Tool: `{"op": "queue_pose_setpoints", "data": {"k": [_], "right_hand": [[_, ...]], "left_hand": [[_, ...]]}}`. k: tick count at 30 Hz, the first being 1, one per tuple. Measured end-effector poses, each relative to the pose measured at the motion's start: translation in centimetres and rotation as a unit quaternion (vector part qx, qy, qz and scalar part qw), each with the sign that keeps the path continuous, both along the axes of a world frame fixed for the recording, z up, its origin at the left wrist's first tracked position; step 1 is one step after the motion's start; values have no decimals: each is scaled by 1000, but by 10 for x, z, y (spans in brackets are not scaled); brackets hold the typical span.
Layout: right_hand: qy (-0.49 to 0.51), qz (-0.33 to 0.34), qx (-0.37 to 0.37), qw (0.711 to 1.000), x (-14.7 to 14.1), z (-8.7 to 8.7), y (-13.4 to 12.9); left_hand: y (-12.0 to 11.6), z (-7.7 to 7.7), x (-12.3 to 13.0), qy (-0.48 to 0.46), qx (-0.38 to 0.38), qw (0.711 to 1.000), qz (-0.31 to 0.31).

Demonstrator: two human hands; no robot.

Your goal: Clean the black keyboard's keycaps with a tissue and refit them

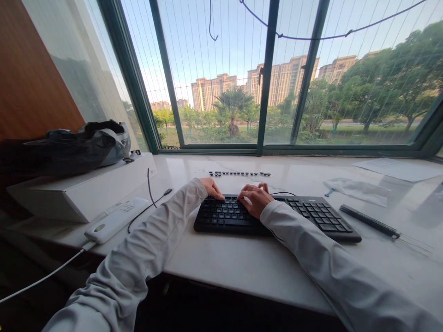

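Outside first: window [262, 87] beyond the keyboard [301, 210], which lies on the counter [214, 263]. Box [97, 189] left of keyboard, bag [86, 147] on top. Right of keyboard, a black tool [370, 222] with wire ends. Right hand [255, 199] bent over keyboard's middle; left hand [213, 189] at its upper rows. Hands apart; cannot tell whether either pinches anything. Behind keyboard, a row of caps [242, 174]. Work looks partway: letter block [228, 210] seems to show bared sockets; number pad [327, 216] and space bar [238, 222] look complete. What remains, unclear. Mark [312, 200] on keyboard's rear edge, too small to read.
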State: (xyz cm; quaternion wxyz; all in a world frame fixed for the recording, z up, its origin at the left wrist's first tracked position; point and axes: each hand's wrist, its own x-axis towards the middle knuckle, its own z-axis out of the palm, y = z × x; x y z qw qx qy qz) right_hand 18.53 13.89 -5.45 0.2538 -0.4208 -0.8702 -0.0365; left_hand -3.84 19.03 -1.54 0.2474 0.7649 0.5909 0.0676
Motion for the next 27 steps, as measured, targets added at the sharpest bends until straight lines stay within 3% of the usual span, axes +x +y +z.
{"op": "queue_pose_setpoints", "data": {"k": [7, 14, 18, 21, 27], "right_hand": [[-3, 1, -2, 1000, 0, -1, -1], [-10, -7, -5, 1000, -1, 0, -1], [-14, -9, -4, 1000, -1, 0, -2], [-21, -14, -4, 1000, -1, -1, -1], [-37, -20, 3, 999, 0, 3, -1]], "left_hand": [[3, -3, 0, -1, 6, 1000, -5], [15, -10, -1, 36, -11, 995, -93], [20, -14, 1, 95, 44, 992, -71], [23, -15, 3, 120, 41, 989, -75], [24, -18, 1, 53, 15, 995, -81]]}}
